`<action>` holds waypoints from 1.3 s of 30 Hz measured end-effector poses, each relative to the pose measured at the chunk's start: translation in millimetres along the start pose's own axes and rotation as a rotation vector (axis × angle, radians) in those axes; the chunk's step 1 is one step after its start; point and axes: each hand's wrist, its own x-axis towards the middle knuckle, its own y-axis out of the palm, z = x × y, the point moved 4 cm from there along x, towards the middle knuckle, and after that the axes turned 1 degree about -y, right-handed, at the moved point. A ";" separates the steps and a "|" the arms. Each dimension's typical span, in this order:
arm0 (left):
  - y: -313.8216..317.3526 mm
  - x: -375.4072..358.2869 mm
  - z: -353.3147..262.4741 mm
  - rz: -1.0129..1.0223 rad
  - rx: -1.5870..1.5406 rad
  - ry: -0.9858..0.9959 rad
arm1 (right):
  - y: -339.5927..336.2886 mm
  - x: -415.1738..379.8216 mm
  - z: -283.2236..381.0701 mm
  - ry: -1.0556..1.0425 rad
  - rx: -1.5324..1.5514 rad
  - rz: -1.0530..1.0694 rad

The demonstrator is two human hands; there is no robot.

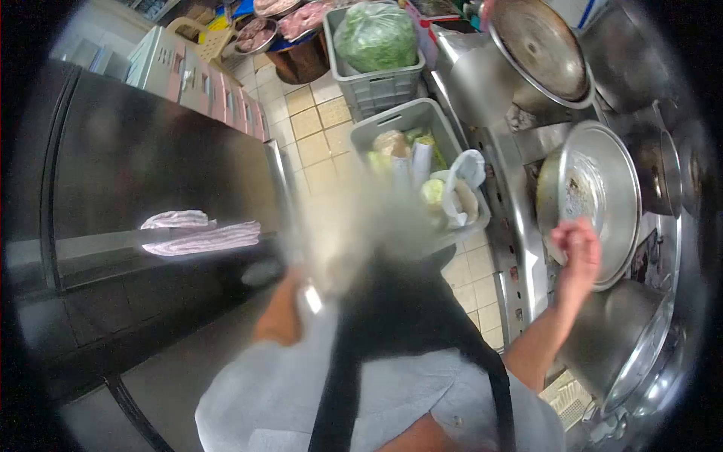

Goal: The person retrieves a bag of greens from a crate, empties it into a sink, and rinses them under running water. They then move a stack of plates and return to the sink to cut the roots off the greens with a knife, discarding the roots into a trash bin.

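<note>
Over the near part of a large metal pan [602, 169] on the stove hangs my right hand [578, 245]; its fingers look bent together, but blur hides whether they hold anything. The pan's inside carries pale and brown residue. My left forearm [280, 313] reaches forward on the left, and a blurred patch in the middle of the view covers the hand. Close to that arm is a small shiny metal edge [312, 299]. A grey crate [392, 117] with vegetables and white-wrapped items stands on the floor between my arms.
Another grey crate [373, 90] holds a bag of greens [376, 38]. Bowls of raw meat [304, 19] are at the back. Striped towels [202, 238] lie on a dark surface at left. A round lid [538, 49] and more pans [614, 339] line the stove.
</note>
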 end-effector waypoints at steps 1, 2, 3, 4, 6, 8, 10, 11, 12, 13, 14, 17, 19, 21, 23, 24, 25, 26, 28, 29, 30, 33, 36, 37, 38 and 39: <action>-23.8 9.4 -1.5 -0.004 0.060 0.015 | 16.1 -16.7 -32.6 0.098 0.043 0.094; -44.0 28.3 -3.3 0.011 0.055 0.073 | 41.7 -36.0 -42.0 0.201 -0.033 0.209; -62.6 44.5 -9.8 0.026 0.051 0.136 | 52.3 -52.6 -76.0 0.276 0.014 0.294; -83.1 51.6 -22.8 -0.022 0.047 0.160 | 64.8 -67.7 -90.5 0.314 -0.098 0.374; -103.7 49.6 -62.7 -0.139 0.071 0.200 | 81.9 -92.2 -119.4 0.346 -0.182 0.483; -108.6 51.0 -95.7 -0.203 0.086 0.218 | 88.1 -106.5 -142.7 0.339 -0.346 0.552; -117.2 85.0 -121.8 -0.246 0.309 0.450 | 88.7 -111.1 -178.4 0.326 -0.501 0.612; -116.7 93.6 -133.0 -0.245 0.322 0.459 | 85.1 -116.0 -204.9 0.325 -0.625 0.662; -110.3 99.9 -142.4 -0.189 0.208 0.513 | 79.7 -125.0 -227.9 0.338 -0.749 0.708; -99.8 97.6 -151.7 -0.123 0.096 0.559 | 73.7 -135.1 -239.1 0.364 -0.746 0.687; -89.7 95.3 -161.8 -0.091 0.247 0.566 | 67.7 -138.4 -249.7 0.407 -0.753 0.658; -83.0 128.1 -157.0 0.081 0.308 0.623 | 41.0 -152.3 -306.2 0.704 -0.590 0.412; -88.5 144.8 -159.7 0.124 0.674 0.593 | 23.3 -179.5 -336.1 0.884 -0.396 0.117; -118.6 139.6 -182.3 0.198 0.922 0.509 | 18.2 -222.6 -338.5 0.894 -0.464 -0.151; -141.8 92.3 -209.0 0.213 0.577 0.218 | 33.0 -270.3 -328.2 1.018 -0.503 -0.268; -154.0 91.5 -229.6 0.231 0.849 0.340 | 55.6 -287.5 -308.4 1.094 -0.397 -0.306; -169.8 104.4 -241.0 0.289 0.954 0.370 | 73.4 -313.4 -314.1 1.108 -0.313 -0.341; -185.7 119.1 -250.4 0.267 1.273 0.667 | 93.1 -328.8 -300.7 1.087 -0.339 -0.290; -198.2 132.1 -286.1 0.223 1.804 1.335 | 130.0 -369.6 -284.2 1.089 -0.392 -0.212; -185.9 118.5 -314.0 0.275 1.859 1.380 | 146.6 -389.2 -286.8 1.103 -0.418 -0.182; -175.1 89.0 -340.0 0.267 2.004 1.365 | 160.5 -406.9 -279.8 1.129 -0.384 -0.251; -128.6 71.9 -395.3 0.323 1.877 1.192 | 181.0 -466.4 -286.8 1.251 -0.350 -0.260; -78.0 82.1 -439.5 0.414 1.322 0.803 | 206.1 -557.0 -390.2 0.981 -0.664 -0.196; -51.2 67.5 -452.0 0.392 1.015 0.694 | 211.3 -560.1 -376.1 0.999 -0.643 -0.234; -27.0 54.8 -458.5 0.367 0.705 0.576 | 212.5 -553.7 -355.0 1.160 -0.531 -0.233; -2.7 45.4 -463.0 0.387 0.736 0.588 | 211.1 -547.6 -334.3 1.311 -0.410 -0.230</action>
